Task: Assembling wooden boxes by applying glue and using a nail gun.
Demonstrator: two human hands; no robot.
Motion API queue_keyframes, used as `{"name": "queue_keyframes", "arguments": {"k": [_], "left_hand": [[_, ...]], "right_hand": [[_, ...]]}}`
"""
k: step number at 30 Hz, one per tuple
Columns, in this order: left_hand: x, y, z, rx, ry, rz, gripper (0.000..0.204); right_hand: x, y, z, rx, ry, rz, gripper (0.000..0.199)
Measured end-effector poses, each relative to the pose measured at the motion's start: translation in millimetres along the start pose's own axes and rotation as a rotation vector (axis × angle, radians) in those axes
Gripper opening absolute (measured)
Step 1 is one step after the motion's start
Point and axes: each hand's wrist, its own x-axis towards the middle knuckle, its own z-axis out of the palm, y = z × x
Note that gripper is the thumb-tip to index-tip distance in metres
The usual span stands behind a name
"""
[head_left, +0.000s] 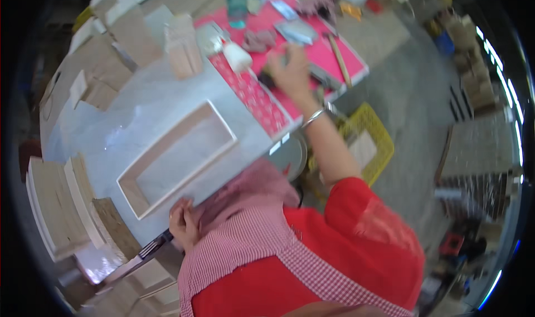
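Observation:
A shallow rectangular wooden frame [177, 161] with pale walls lies on the grey-white tabletop [167, 108]. My left hand [183, 219] is at the table's near edge, just beside the frame's near wall. Its fingers are curled together, with nothing visible in them. My right hand [291, 72] reaches out over the pink mat at the far right. Motion smears it, but its fingers bend around a dark tool with a grey bar [326, 78], which shows on both sides of the hand. The tool's exact kind is unclear.
A hammer [337, 59], white bottle [237, 57], teal bottle [237, 8] and crumpled cloth [259, 40] lie or stand on the pink mat [262, 108]. Wooden pieces [183, 47] stand at the far left; boards [58, 205] are stacked nearer. A yellow basket [384, 141] sits below the table.

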Motion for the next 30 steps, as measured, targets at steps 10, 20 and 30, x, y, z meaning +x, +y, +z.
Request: {"name": "queue_keyframes", "arguments": {"k": [10,20,30], "left_hand": [[10.1,20.0,-1.9,0.117,-0.121,-0.082,0.024],[-17.4,28.4,11.4,0.082,0.021,-0.074,0.029],[2.7,44.7,24.1,0.173,0.067,0.059,0.029]], "right_hand": [[-263.5,160.0,-227.0,-0.891,-0.419,1.039,0.075],[-318.0,134.9,-181.3,-0.972,-0.347,1.595,0.116],[-289.9,142.4,-209.1,-0.8,-0.378,1.563,0.103]]}}
